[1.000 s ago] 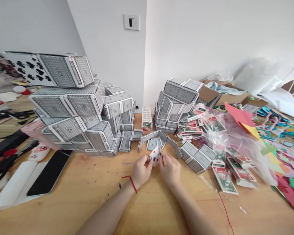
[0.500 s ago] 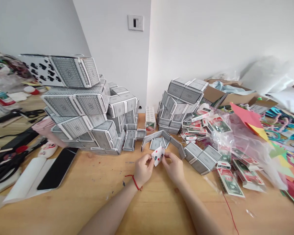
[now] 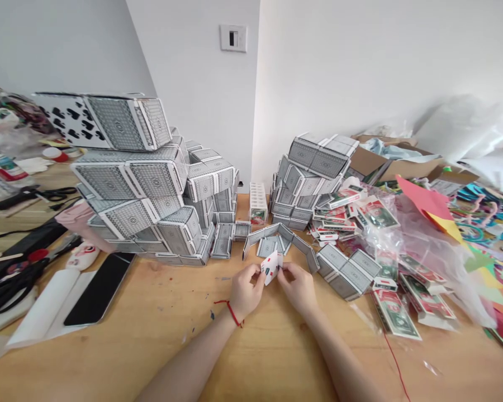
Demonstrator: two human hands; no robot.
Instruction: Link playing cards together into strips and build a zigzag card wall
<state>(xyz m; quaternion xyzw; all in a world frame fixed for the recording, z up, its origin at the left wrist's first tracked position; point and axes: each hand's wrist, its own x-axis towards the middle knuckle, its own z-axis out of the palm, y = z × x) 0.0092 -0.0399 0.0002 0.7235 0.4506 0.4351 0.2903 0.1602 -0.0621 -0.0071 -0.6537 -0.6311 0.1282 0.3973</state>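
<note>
The person's left hand [image 3: 246,291], with a red string bracelet [image 3: 231,314] at the wrist, and right hand [image 3: 297,288] pinch a white playing card [image 3: 271,268] upright between them above a wooden table [image 3: 268,352]. Just ahead stands a low zigzag wall of gray-backed cards [image 3: 279,231], with tall card structures [image 3: 129,178] to the left and dollar-printed cards [image 3: 396,314] beside a clear plastic bag [image 3: 427,257] to the right.

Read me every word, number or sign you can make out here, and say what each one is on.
No words are legible, only signs:
Black spades: on the white card face topping the left stack.
Red pips, perhaps diamonds: on the playing card; too small to read exactly.
Print on the banknote-style card boxes: too small to read.
</note>
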